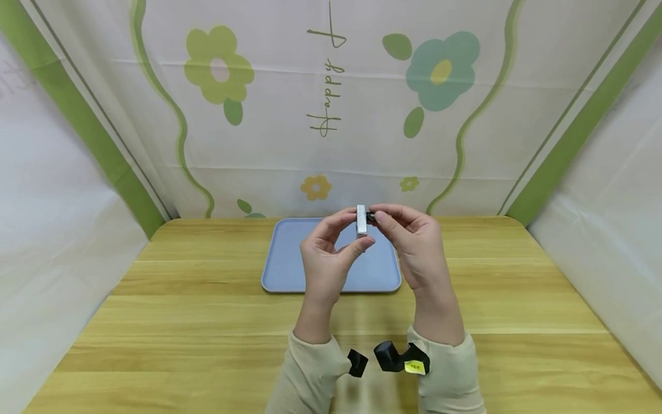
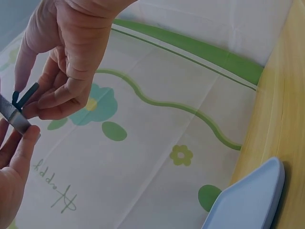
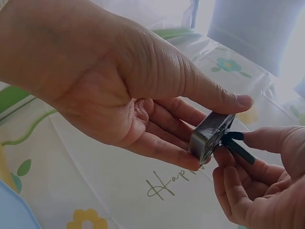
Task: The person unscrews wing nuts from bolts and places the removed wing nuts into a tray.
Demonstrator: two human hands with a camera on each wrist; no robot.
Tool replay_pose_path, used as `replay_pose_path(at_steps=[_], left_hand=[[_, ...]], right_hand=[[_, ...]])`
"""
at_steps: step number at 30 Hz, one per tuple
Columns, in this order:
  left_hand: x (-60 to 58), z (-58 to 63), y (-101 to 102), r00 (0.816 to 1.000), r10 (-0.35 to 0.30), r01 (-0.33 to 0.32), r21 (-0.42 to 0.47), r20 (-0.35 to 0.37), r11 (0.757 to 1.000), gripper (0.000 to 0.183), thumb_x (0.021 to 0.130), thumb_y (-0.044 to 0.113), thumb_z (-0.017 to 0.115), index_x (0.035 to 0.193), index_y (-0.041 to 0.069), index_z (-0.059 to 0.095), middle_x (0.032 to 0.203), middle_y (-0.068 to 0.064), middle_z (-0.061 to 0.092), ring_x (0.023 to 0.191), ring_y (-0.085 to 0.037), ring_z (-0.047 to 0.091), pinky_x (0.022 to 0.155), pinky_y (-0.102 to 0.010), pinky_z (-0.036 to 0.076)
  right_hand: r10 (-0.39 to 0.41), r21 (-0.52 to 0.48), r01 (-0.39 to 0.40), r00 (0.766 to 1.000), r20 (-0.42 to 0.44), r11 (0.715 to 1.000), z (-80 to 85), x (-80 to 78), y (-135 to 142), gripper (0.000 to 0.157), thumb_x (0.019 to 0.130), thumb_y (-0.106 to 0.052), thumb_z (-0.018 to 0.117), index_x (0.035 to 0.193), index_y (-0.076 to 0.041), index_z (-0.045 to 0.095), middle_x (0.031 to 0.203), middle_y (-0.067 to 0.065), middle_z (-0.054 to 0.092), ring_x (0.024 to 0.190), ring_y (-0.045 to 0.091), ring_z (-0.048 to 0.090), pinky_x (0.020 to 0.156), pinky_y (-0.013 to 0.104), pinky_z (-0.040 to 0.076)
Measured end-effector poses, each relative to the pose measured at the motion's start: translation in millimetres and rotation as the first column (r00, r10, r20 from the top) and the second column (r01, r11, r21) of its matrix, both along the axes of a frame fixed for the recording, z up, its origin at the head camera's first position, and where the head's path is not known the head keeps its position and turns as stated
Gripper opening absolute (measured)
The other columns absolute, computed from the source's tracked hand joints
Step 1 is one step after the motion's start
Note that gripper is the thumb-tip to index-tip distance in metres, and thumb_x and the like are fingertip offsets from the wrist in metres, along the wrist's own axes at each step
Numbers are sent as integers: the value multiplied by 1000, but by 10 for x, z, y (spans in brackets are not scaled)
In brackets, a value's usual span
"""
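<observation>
Over the tray, my left hand (image 1: 327, 253) holds a small silvery rectangular block (image 1: 361, 221) upright between thumb and fingertips. In the right wrist view the block (image 3: 209, 134) has a dark broad side and a shiny narrow edge. Against that block's right face sits a dark teal forked strip (image 3: 239, 150), two narrow arms spreading from one point. Thumb and fingertips of my right hand (image 1: 421, 244) pinch this strip. From the left wrist view, the strip (image 2: 27, 96) meets the block's side; the right hand's (image 2: 78, 57) lower fingers are curled in.
A light blue tray (image 1: 289, 286) lies on the wooden table (image 1: 196, 345) beneath the hands. Behind it hangs a white cloth (image 1: 289, 149) with printed flowers, with white side panels left and right. Black camera mounts (image 1: 389, 356) sit at both sleeve cuffs.
</observation>
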State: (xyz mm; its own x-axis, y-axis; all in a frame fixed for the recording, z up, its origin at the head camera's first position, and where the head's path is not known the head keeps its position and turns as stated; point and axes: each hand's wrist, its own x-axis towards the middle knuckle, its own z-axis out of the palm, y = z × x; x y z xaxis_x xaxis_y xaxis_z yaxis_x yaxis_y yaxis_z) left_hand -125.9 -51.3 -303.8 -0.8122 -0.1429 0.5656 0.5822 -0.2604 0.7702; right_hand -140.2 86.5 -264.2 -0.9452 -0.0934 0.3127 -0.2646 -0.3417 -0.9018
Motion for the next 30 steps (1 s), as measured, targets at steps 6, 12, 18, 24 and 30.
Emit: replay_pose_path(at_steps=[6, 12, 18, 24, 30], left_hand=[[5, -9, -14, 1000, 2, -2, -1, 6, 1000, 61, 75, 34, 84, 115, -8, 65, 127, -18, 65, 122, -23, 62, 84, -31, 62], [2, 3, -18, 1000, 2, -2, 4, 4, 1000, 59, 75, 31, 84, 115, -9, 64, 128, -18, 65, 123, -24, 62, 84, -30, 62], [2, -5, -4, 1000, 12, -12, 7, 9, 1000, 63, 74, 35, 84, 114, -10, 64, 128, -17, 65, 123, -25, 62, 83, -30, 62], [1, -13, -4, 1000, 11, -11, 4, 4, 1000, 61, 75, 33, 84, 115, -9, 65, 128, -17, 65, 123, -25, 62, 83, -30, 62], [0, -11, -16, 1000, 21, -21, -3, 5, 1000, 63, 74, 36, 84, 115, -9, 65, 128, -17, 65, 123, -25, 62, 83, -30, 62]], right_hand=[[-23, 38, 24, 1000, -22, 999, 6, 13, -3, 26, 91, 5, 67, 93, -19, 77, 99, -1, 70, 90, 12, 64, 81, 20, 56], [-40, 54, 43, 998, -54, 998, 15, 5, -9, 36, 90, 12, 63, 94, -21, 76, 100, -3, 69, 93, 13, 61, 80, 17, 54], [-57, 61, 63, 993, -100, 996, 16, 13, -7, 36, 88, 15, 63, 95, -18, 76, 97, -5, 72, 101, 15, 62, 86, 19, 56], [-94, 64, 104, 984, -149, 992, 7, 9, -24, 35, 87, 17, 64, 94, -15, 77, 94, -7, 74, 99, 16, 63, 84, 20, 56], [-102, 48, 112, 979, -179, 993, 0, 6, -51, 37, 86, 18, 65, 93, -16, 78, 93, -7, 75, 99, 16, 63, 87, 23, 55]])
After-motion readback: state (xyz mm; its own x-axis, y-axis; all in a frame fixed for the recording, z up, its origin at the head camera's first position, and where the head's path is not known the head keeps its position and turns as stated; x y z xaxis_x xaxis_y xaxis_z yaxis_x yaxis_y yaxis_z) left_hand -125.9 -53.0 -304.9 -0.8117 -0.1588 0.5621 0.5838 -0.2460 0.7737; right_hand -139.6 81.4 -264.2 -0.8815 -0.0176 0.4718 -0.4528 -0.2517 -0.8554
